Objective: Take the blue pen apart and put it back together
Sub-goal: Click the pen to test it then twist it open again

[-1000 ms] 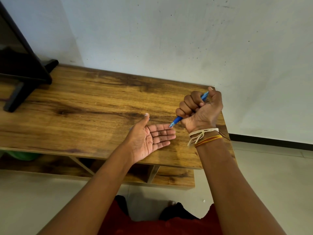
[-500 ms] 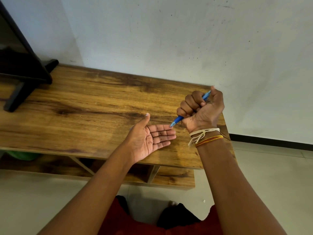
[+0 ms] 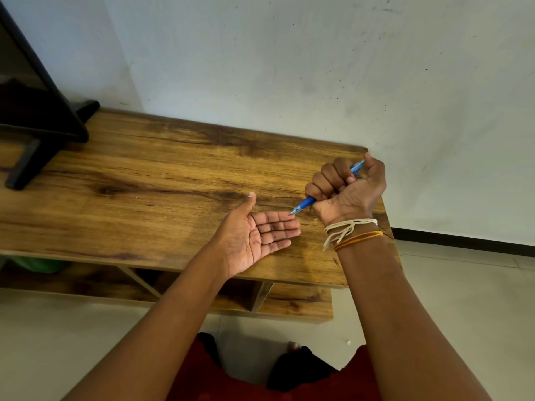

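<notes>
The right hand (image 3: 347, 189) is a fist around the blue pen (image 3: 307, 202), whose tip touches the flat, empty left hand (image 3: 257, 235) above the desk (image 3: 144, 183).

We see the blue pen (image 3: 306, 202) mostly hidden inside the right hand (image 3: 348, 192); the black stand (image 3: 37, 131) is cut off at the left edge

Over the right end of the wooden bench (image 3: 144, 175), the right hand (image 3: 347, 195) is closed in a fist around the blue pen (image 3: 307, 202), thumb up at its top end. The pen slants down-left, its tip touching the fingertips (image 3: 291, 217) of the left hand (image 3: 254, 235), which lies flat, palm up. A black stand (image 3: 43, 134) sits at the bench's far left corner.
</notes>
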Available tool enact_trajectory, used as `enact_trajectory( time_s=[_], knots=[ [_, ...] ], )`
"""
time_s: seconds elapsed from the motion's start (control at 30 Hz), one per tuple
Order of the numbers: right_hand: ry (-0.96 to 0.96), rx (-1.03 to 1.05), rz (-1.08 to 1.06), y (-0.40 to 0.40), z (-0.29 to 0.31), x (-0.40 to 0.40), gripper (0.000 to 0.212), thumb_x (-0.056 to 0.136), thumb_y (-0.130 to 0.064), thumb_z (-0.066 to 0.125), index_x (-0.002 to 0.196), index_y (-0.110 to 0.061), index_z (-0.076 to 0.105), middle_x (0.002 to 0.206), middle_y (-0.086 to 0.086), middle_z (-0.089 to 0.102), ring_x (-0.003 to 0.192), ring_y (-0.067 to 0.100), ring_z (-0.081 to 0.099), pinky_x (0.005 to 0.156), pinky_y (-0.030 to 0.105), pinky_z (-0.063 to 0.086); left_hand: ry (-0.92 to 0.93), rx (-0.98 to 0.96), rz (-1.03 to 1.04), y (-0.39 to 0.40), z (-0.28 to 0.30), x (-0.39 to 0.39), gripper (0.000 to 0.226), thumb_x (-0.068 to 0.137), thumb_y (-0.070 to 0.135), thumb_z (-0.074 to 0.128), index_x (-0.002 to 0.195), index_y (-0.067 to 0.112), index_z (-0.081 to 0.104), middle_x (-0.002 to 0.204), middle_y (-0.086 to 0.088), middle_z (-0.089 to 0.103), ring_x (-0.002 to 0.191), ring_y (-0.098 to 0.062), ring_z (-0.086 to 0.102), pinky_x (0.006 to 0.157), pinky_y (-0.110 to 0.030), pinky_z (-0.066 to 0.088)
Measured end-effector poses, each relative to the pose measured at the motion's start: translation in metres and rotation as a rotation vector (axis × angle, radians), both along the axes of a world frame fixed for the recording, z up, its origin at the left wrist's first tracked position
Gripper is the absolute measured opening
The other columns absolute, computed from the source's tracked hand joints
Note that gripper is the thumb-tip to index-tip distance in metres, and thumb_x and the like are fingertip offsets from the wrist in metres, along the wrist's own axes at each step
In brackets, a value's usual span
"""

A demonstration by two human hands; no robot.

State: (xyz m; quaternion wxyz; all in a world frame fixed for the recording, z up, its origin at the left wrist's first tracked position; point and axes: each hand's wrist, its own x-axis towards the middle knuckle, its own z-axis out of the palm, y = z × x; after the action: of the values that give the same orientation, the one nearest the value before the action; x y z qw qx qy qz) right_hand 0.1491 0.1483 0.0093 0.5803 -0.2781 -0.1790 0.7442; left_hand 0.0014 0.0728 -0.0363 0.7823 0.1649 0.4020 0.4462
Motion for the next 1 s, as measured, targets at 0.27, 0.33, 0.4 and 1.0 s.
enact_trajectory(
  time_s=[0.27,0.33,0.4,1.0],
  knots=[
    [0.002,-0.005,-0.001,0.0003,0.0002,0.0007,0.056,0.087,-0.049,0.027,0.040,-0.020,0.027,0.037,-0.006,0.018,0.041,0.013,0.006,0.046,0.019,0.013,-0.005,-0.002,0.007,-0.0002,-0.0001,0.0010,0.076,0.097,0.056,0.023,0.105,-0.005,0.067,0.110,-0.025,0.069,0.103,-0.033,0.068,0.081,-0.034,0.057],
    [0.002,-0.007,-0.004,0.0005,0.0004,0.0014,0.054,0.087,-0.048,0.028,0.041,-0.020,0.026,0.037,-0.006,0.019,0.041,0.013,0.007,0.046,0.018,0.013,-0.005,-0.003,0.008,-0.0002,-0.0001,0.0014,0.076,0.097,0.056,0.024,0.105,-0.005,0.067,0.110,-0.025,0.069,0.104,-0.033,0.068,0.081,-0.034,0.057],
    [0.004,-0.004,-0.002,0.0008,0.0004,0.0023,0.054,0.087,-0.047,0.028,0.041,-0.020,0.026,0.037,-0.006,0.019,0.041,0.013,0.007,0.046,0.018,0.014,-0.004,-0.003,0.009,0.0000,0.0001,0.0019,0.076,0.097,0.057,0.024,0.106,-0.005,0.066,0.110,-0.025,0.069,0.104,-0.032,0.068,0.081,-0.034,0.057],
    [0.049,-0.039,-0.014,0.0034,-0.0061,0.0061,0.061,0.089,-0.055,0.029,0.041,-0.018,0.028,0.037,-0.005,0.019,0.039,0.011,0.009,0.046,0.021,0.012,-0.019,-0.007,0.007,0.0016,-0.0014,0.0024,0.075,0.097,0.057,0.024,0.107,-0.005,0.066,0.110,-0.025,0.069,0.103,-0.033,0.068,0.081,-0.034,0.058]
  ],
)
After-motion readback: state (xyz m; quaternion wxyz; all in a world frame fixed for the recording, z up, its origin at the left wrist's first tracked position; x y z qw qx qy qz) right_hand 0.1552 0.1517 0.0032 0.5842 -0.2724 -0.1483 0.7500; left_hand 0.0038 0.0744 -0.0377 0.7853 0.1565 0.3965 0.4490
